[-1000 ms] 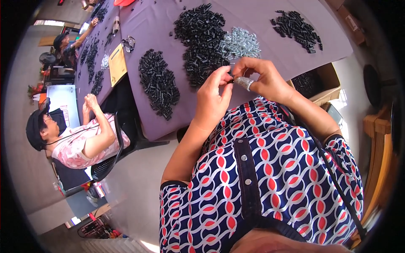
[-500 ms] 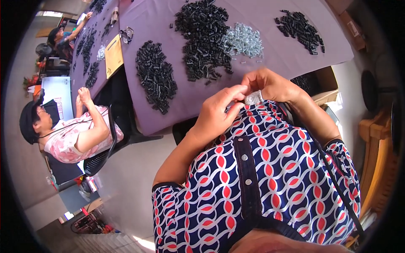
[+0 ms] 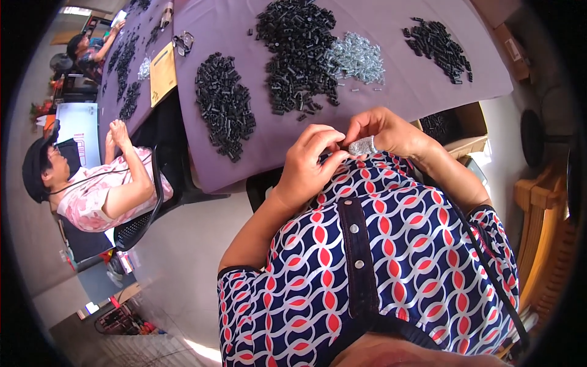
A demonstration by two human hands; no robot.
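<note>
My left hand (image 3: 310, 164) and my right hand (image 3: 394, 136) meet at the table's near edge, just above my patterned shirt. The fingertips of both are pinched together. Whatever small piece sits between them is hidden by the fingers. Around my right thumb is a silvery-grey wrap (image 3: 363, 146). Beyond my hands lies a big heap of short black cylindrical parts (image 3: 299, 55), and touching its right side is a pile of small clear or silvery pieces (image 3: 358, 59). Another black heap (image 3: 225, 107) spreads to the left, and a smaller one (image 3: 437, 49) to the far right.
Under the table's right corner stands a cardboard box (image 3: 468, 131) with black parts inside. A yellow envelope (image 3: 163, 73) and eyeglasses (image 3: 183, 43) lie on the purple cloth (image 3: 391, 18). A seated person (image 3: 104, 186) works at the left, another farther back. A wooden chair (image 3: 544, 202) is at the right.
My right thumb has tilted and come lower and leftward, its wrap now lying over the pinch. My left fingers have curled in more. The whole view has shifted slightly.
</note>
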